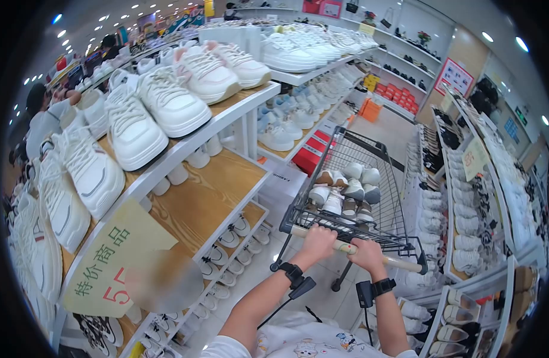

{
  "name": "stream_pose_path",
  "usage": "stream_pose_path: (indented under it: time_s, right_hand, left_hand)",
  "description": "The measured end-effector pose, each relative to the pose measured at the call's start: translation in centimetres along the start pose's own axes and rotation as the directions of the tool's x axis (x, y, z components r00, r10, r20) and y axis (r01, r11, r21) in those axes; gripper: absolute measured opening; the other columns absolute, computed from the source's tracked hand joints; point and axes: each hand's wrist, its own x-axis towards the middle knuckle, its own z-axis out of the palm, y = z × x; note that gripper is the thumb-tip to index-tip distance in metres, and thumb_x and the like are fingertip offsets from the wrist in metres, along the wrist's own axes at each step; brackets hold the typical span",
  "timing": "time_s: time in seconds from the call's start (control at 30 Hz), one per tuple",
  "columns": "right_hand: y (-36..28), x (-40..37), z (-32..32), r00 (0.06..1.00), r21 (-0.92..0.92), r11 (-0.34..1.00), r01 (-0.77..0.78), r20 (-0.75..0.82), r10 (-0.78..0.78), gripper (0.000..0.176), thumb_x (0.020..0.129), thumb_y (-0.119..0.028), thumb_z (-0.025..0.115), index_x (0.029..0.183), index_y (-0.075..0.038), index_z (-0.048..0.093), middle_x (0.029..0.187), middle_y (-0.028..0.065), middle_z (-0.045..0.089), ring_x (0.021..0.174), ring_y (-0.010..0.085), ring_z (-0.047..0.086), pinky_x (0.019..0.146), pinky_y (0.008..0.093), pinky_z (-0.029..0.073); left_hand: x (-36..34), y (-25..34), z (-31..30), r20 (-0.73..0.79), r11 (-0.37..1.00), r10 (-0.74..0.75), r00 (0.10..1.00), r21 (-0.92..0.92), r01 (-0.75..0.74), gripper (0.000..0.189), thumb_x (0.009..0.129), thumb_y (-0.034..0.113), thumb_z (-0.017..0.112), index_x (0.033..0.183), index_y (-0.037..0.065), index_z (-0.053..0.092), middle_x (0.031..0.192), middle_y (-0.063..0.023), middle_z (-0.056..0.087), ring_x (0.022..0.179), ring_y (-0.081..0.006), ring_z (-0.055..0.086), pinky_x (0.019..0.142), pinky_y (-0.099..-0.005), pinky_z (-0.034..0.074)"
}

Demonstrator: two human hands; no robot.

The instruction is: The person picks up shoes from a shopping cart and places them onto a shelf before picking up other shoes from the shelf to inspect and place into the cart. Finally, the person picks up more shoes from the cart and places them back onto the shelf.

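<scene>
Both of my hands grip the handlebar [397, 262] of a dark wire shopping cart [385, 161]. My left hand [320, 240] is wrapped round the bar left of its middle. Just to the right, my right hand [366, 253] closes round the same bar. Each wrist wears a black strap with a small dark device on it. Inside the cart lie several pairs of shoes: white sneakers [333, 201] in front, grey-toed white shoes [370, 176] at the back right, and brown-and-white ones [325, 178] to the left.
A shelf of white sneakers [173, 101] runs along my left, with a yellow price sign [107, 250] at its edge. Racks of shoes [465, 227] line the right. The tiled aisle [400, 131] leads ahead past red shoe boxes [397, 98]. Another person [38, 98] is at the far left.
</scene>
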Motion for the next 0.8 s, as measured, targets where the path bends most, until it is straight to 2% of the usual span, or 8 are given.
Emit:
stream_pose_path:
  time_s: [0.07, 0.13, 0.27, 0.37, 0.53, 0.8]
  right_hand:
    - [0.2, 0.0, -0.2, 1.0, 0.004, 1.0, -0.018, 0.003, 0.018, 0.02, 0.065, -0.031, 0.065, 0.077, -0.015, 0.066, 0.065, 0.0118, 0.063, 0.066, 0.0309, 0.063, 0.06, 0.0415, 0.051]
    - [0.6, 0.0, -0.2, 1.0, -0.018, 1.0, -0.014, 0.019, 0.014, 0.02, 0.065, -0.032, 0.064, 0.077, -0.015, 0.067, 0.065, 0.0117, 0.063, 0.066, 0.0306, 0.064, 0.06, 0.0412, 0.051]
    - [1.7, -0.2, 0.1, 1.0, -0.003, 1.0, -0.006, 0.0, 0.006, 0.02, 0.065, -0.033, 0.064, 0.076, -0.016, 0.067, 0.065, 0.012, 0.063, 0.064, 0.0311, 0.063, 0.06, 0.0412, 0.051]
    - [2.5, -0.4, 0.2, 0.999, 0.01, 1.0, 0.002, -0.036, -0.002, 0.02, 0.065, -0.033, 0.064, 0.076, -0.016, 0.067, 0.064, 0.0118, 0.063, 0.062, 0.0315, 0.063, 0.059, 0.0414, 0.051]
    - [3.2, -0.5, 0.0, 0.999, 0.006, 1.0, -0.028, -0.036, 0.029, 0.02, 0.064, -0.033, 0.064, 0.075, -0.016, 0.065, 0.064, 0.0111, 0.063, 0.063, 0.0317, 0.062, 0.059, 0.0422, 0.05]
    - [3.4, -0.8, -0.2, 1.0, -0.002, 1.0, -0.027, -0.008, 0.027, 0.021, 0.063, -0.031, 0.066, 0.078, -0.016, 0.065, 0.064, 0.0108, 0.063, 0.062, 0.0314, 0.062, 0.06, 0.0422, 0.051]
  left_hand:
    - [0.2, 0.2, 0.0, 0.064, 1.0, -0.008, 0.998, 0.004, 0.007, 0.016, 0.061, 0.017, 0.066, 0.075, 0.009, 0.063, 0.072, -0.0087, 0.066, 0.071, -0.0228, 0.065, 0.074, -0.0353, 0.046]
    - [0.3, 0.4, 0.5, -0.074, 1.0, 0.009, 0.997, -0.006, -0.009, 0.015, 0.058, 0.019, 0.068, 0.067, 0.01, 0.06, 0.065, -0.0078, 0.063, 0.064, -0.0233, 0.063, 0.068, -0.0351, 0.047]
    - [0.7, 1.1, 0.9, -0.093, 0.999, 0.026, 0.995, -0.022, -0.028, 0.015, 0.057, 0.018, 0.067, 0.067, 0.009, 0.06, 0.064, -0.0076, 0.062, 0.063, -0.0237, 0.063, 0.068, -0.036, 0.047]
    - [1.0, 1.6, 1.2, -0.043, 0.999, 0.013, 0.999, -0.04, -0.014, 0.015, 0.058, 0.015, 0.067, 0.071, 0.009, 0.062, 0.067, -0.0085, 0.063, 0.066, -0.0231, 0.064, 0.071, -0.0347, 0.046]
    - [1.2, 2.2, 2.0, -0.096, 0.999, 0.006, 0.995, -0.052, -0.011, 0.015, 0.056, 0.013, 0.067, 0.067, 0.009, 0.058, 0.066, -0.0086, 0.061, 0.065, -0.0227, 0.062, 0.068, -0.0342, 0.044]
    - [1.3, 2.4, 2.3, -0.126, 0.999, 0.026, 0.992, -0.026, -0.029, 0.02, 0.056, 0.018, 0.07, 0.064, 0.011, 0.054, 0.063, -0.0057, 0.059, 0.063, -0.0228, 0.06, 0.065, -0.0352, 0.044]
